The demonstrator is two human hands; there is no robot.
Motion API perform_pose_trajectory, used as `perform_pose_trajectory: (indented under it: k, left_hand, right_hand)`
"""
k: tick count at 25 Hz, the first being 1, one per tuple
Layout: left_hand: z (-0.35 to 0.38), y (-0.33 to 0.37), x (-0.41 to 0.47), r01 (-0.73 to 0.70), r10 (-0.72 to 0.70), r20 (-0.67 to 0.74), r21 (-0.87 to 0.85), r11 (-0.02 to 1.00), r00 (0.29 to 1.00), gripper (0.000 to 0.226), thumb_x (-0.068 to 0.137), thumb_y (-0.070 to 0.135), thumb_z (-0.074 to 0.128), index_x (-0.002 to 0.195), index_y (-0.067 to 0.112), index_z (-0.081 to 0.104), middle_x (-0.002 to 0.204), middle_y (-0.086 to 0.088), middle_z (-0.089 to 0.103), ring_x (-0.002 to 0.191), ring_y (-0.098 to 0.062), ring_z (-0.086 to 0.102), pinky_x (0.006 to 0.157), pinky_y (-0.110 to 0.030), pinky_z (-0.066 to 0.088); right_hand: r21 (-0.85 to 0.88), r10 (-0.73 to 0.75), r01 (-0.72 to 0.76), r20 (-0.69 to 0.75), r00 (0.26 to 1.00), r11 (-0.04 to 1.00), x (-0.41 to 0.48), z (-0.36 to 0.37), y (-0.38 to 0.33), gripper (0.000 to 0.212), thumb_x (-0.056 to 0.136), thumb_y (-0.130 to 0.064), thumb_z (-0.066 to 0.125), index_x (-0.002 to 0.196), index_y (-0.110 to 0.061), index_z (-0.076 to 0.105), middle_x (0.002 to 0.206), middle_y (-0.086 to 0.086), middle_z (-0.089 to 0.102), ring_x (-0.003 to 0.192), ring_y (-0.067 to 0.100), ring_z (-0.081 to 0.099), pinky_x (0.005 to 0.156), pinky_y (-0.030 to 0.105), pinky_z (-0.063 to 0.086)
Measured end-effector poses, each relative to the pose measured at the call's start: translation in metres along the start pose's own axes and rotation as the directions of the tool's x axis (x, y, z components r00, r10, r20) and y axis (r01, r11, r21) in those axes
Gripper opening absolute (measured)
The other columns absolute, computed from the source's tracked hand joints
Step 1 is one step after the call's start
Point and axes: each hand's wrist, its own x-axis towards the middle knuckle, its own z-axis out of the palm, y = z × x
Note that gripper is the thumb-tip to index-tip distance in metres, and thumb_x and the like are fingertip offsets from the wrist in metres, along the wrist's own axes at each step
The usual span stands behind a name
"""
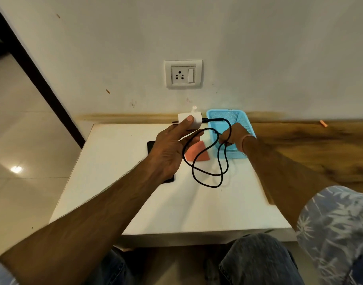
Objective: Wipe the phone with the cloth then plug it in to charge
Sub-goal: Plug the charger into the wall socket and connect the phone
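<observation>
Above the desk's far edge, the left hand [170, 149] grips the white charger [189, 120], thumb on its face and fingers curled behind. The right hand [234, 134] pinches the black cable [207, 168] over the blue basket [225, 116]. The cable hangs between them in a loose double loop. Its free end is hidden in the right hand's fingers.

With the orange cloth [199, 155] lying flat between phone and basket, wiping looks finished and the charging step is in hand. Next, the charger's pins, now pointing left, need turning toward the wall socket [179, 75] straight above and pushing home. The cable's free end must also reach the phone's port.

The phone [152, 148] lies flat on the desk [135, 202] near its far edge, directly under the left hand. It is a black slab with only its far-left and near corners showing. The port cannot be seen.
</observation>
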Motion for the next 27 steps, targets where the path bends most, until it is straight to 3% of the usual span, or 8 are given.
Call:
perform_pose_trajectory:
  k: [2, 6, 9, 12, 17, 20, 23, 27]
  left_hand:
    - [-0.001, 0.004, -0.002, -0.003, 0.003, 0.000, 0.002, 1.000, 1.000, 0.022, 0.092, 0.019, 0.071, 0.108, 0.003, 0.070, 0.114, -0.020, 0.073, 0.096, -0.029, 0.075, 0.067, -0.022, 0.058]
    - [-0.006, 0.017, -0.012, -0.051, 0.050, 0.039, 0.043, 0.998, 0.998, 0.025, 0.090, 0.021, 0.072, 0.108, 0.004, 0.070, 0.114, -0.018, 0.073, 0.101, -0.031, 0.074, 0.071, -0.026, 0.059]
    - [-0.012, 0.030, -0.022, -0.083, 0.079, 0.060, 0.063, 0.995, 0.995, 0.035, 0.088, 0.021, 0.073, 0.115, 0.001, 0.066, 0.115, -0.017, 0.072, 0.107, -0.037, 0.071, 0.081, -0.038, 0.061]
    - [-0.019, 0.045, -0.030, -0.098, 0.096, 0.038, 0.052, 0.994, 0.995, 0.028, 0.089, 0.018, 0.073, 0.111, 0.002, 0.066, 0.113, -0.018, 0.072, 0.110, -0.041, 0.069, 0.093, -0.048, 0.058]
    - [-0.020, 0.080, -0.042, -0.116, 0.116, -0.003, -0.054, 0.992, 0.993, 0.009, 0.089, 0.014, 0.071, 0.092, 0.007, 0.067, 0.104, -0.020, 0.068, 0.111, -0.041, 0.068, 0.101, -0.051, 0.053]
    - [-0.020, 0.106, -0.044, -0.112, 0.111, -0.011, -0.163, 0.980, 0.994, 0.017, 0.089, 0.013, 0.068, 0.102, 0.008, 0.058, 0.109, -0.022, 0.061, 0.115, -0.045, 0.065, 0.103, -0.055, 0.050]
    - [-0.025, 0.131, -0.047, -0.098, 0.103, 0.012, -0.217, 0.971, 0.995, 0.024, 0.087, 0.013, 0.065, 0.108, 0.008, 0.055, 0.108, -0.022, 0.061, 0.104, -0.045, 0.068, 0.100, -0.059, 0.051]
    - [-0.033, 0.150, -0.044, -0.054, 0.057, 0.013, -0.197, 0.979, 0.998, 0.023, 0.089, 0.016, 0.053, 0.108, 0.005, 0.047, 0.101, -0.023, 0.058, 0.091, -0.046, 0.066, 0.098, -0.064, 0.049]
  right_hand:
    - [0.150, -0.001, 0.011, -0.064, 0.998, 0.989, -0.011, -0.015, -0.009, 0.012, 0.085, -0.007, 0.063, 0.073, -0.005, 0.063, 0.071, 0.009, 0.066, 0.051, 0.013, 0.058, 0.046, 0.021, 0.042]
    - [0.545, -0.147, 0.165, -0.078, 0.986, 0.822, -0.060, -0.041, -0.025, 0.012, 0.087, -0.010, 0.063, 0.094, -0.002, 0.068, 0.069, 0.006, 0.066, 0.050, 0.015, 0.057, 0.051, 0.025, 0.050]
    - [0.674, -0.231, 0.236, -0.099, 0.968, 0.700, -0.099, -0.048, -0.018, 0.009, 0.089, -0.012, 0.064, 0.095, -0.006, 0.067, 0.068, 0.005, 0.067, 0.052, 0.015, 0.059, 0.053, 0.026, 0.052]
    - [0.753, -0.232, 0.248, -0.130, 0.964, 0.609, -0.127, -0.044, 0.003, 0.008, 0.091, -0.013, 0.063, 0.097, -0.008, 0.062, 0.076, 0.010, 0.070, 0.060, 0.020, 0.066, 0.058, 0.029, 0.054]
    - [0.743, -0.149, 0.173, -0.099, 0.984, 0.647, -0.146, -0.017, 0.047, 0.016, 0.091, -0.014, 0.064, 0.104, -0.007, 0.060, 0.087, 0.016, 0.074, 0.077, 0.031, 0.073, 0.060, 0.032, 0.057]
    - [0.704, -0.103, 0.155, -0.116, 0.988, 0.693, -0.140, -0.004, 0.064, 0.013, 0.089, -0.010, 0.065, 0.100, -0.006, 0.061, 0.088, 0.016, 0.072, 0.075, 0.031, 0.072, 0.061, 0.033, 0.058]
    - [0.633, -0.042, 0.146, -0.176, 0.983, 0.760, -0.125, 0.001, 0.079, 0.014, 0.086, -0.006, 0.068, 0.100, -0.003, 0.065, 0.086, 0.014, 0.068, 0.071, 0.025, 0.066, 0.060, 0.033, 0.057]
    - [0.510, 0.161, -0.005, -0.262, 0.951, 0.860, -0.109, 0.002, 0.103, 0.017, 0.080, -0.001, 0.072, 0.097, 0.002, 0.070, 0.081, 0.012, 0.066, 0.067, 0.025, 0.063, 0.049, 0.027, 0.056]
